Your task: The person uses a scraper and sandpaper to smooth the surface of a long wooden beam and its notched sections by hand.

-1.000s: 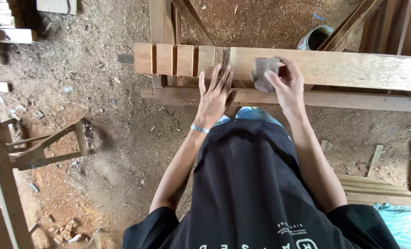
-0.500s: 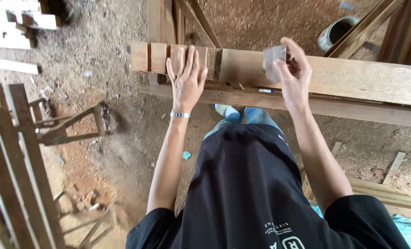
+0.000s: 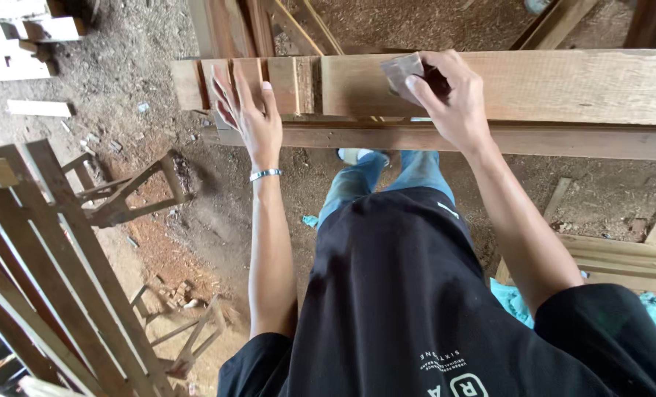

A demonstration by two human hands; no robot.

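Your left hand (image 3: 251, 117): flat, fingers spread, palm pressed on notched end of plank (image 3: 548, 84), gripping nothing. Your right hand (image 3: 449, 95): clenched round small grey sanding block (image 3: 401, 73), block held against plank face, at 3 o'clock from left hand. Plank lies across upper view, resting on lower rail (image 3: 563, 140). Slatted wooden frame (image 3: 41, 257) at 8 o'clock, on dirt floor (image 3: 159, 44).

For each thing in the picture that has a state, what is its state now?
left hand: open, fingers spread, flat on the notched plank
right hand: closed on the sanding pad
sanding pad: gripped, pressed on the plank face
notched plank: lying level, several notches cut near its left end
lower beam: level, just under the plank
slatted frame: leaning, tilted
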